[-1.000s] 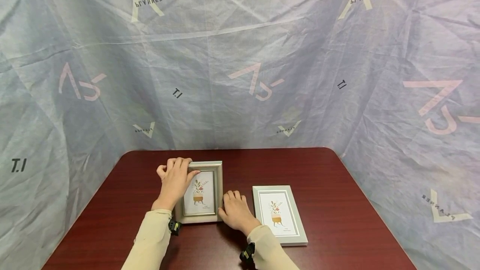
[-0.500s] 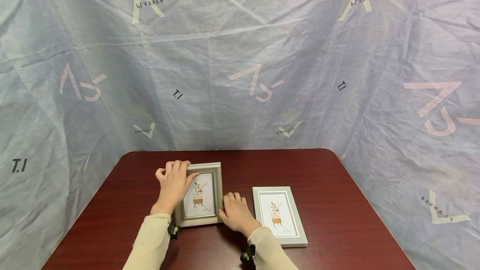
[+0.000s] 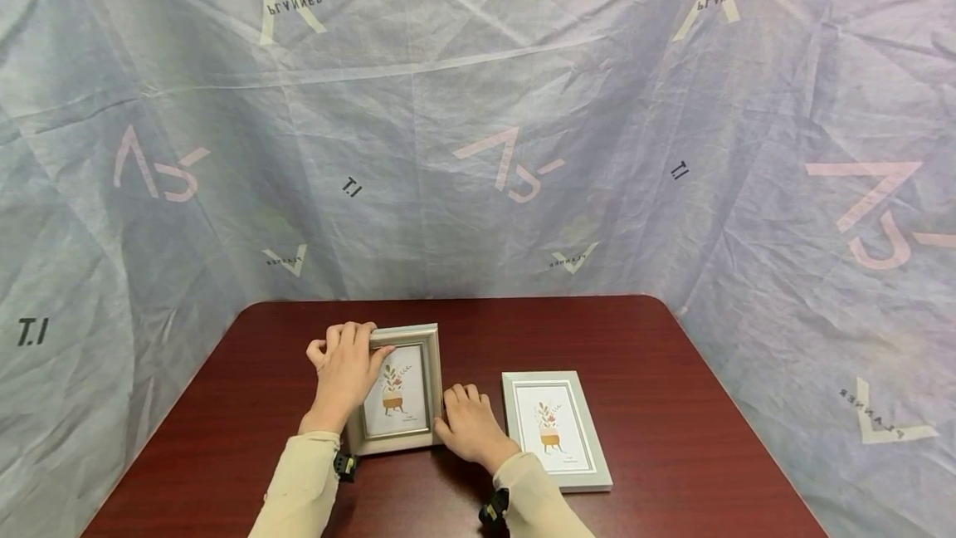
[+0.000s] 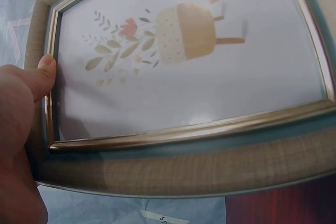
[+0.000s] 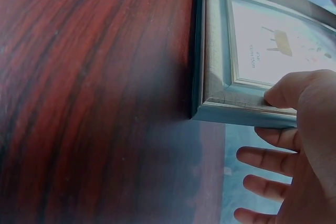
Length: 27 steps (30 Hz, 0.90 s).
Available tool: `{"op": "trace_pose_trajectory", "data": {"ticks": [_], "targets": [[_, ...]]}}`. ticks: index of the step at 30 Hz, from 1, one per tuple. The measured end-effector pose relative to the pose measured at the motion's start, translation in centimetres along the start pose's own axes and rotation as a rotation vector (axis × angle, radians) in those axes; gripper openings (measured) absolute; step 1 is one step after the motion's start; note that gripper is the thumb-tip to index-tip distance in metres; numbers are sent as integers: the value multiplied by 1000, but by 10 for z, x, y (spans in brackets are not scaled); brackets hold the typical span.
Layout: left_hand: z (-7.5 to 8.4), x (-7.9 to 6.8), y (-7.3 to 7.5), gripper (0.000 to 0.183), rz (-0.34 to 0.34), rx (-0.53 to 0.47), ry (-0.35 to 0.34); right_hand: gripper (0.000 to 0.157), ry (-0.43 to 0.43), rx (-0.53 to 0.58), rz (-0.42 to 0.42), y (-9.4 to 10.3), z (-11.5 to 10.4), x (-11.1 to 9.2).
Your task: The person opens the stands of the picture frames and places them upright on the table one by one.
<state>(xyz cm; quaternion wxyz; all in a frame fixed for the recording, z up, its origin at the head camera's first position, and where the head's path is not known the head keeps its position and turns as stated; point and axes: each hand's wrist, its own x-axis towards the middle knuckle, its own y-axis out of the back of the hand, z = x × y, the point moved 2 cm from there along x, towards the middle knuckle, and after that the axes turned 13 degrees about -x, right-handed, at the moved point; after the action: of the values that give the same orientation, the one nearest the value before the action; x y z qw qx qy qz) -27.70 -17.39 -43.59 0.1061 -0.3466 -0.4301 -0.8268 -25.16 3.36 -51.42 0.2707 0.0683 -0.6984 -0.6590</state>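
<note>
A champagne-coloured picture frame (image 3: 396, 443) with a potted-plant print stands nearly upright, its lower edge at the table. My left hand (image 3: 345, 376) grips its upper left corner; in the left wrist view the thumb (image 4: 46, 74) lies on the front moulding (image 4: 210, 166). At the lower right side, my right hand (image 3: 474, 428) pinches the frame. The right wrist view has that thumb (image 5: 289, 90) on the front face and the index finger against the side, the other fingers spread apart. The back of the frame is hidden.
A second picture frame (image 3: 591, 432), pale grey-white with a similar print, lies face up to the right of my right hand. The dark red wooden table (image 3: 672, 438) has rounded far corners. Grey printed cloth (image 3: 418, 148) hangs behind it and at both sides.
The top of the champagne frame has shifted slightly left with my left hand, and the frame has turned a little. My right hand has hardly moved; the pale frame stays put.
</note>
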Motion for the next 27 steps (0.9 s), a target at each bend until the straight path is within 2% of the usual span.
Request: {"op": "trace_pose_trajectory", "data": {"ticks": [12,19,24,27], "targets": [[3,1,1,44,18,-9,-5,27,9,-29,3,0,4,3],[4,1,1,45,4,-23,32,36,21,-52,-4,4,8,1],[4,-1,0,54,-29,-51,80,44,14,-12,-18,5,13,-1],[3,-3,-1,63,-30,-65,82,49,10,4,-12,7,18,-3]]}}
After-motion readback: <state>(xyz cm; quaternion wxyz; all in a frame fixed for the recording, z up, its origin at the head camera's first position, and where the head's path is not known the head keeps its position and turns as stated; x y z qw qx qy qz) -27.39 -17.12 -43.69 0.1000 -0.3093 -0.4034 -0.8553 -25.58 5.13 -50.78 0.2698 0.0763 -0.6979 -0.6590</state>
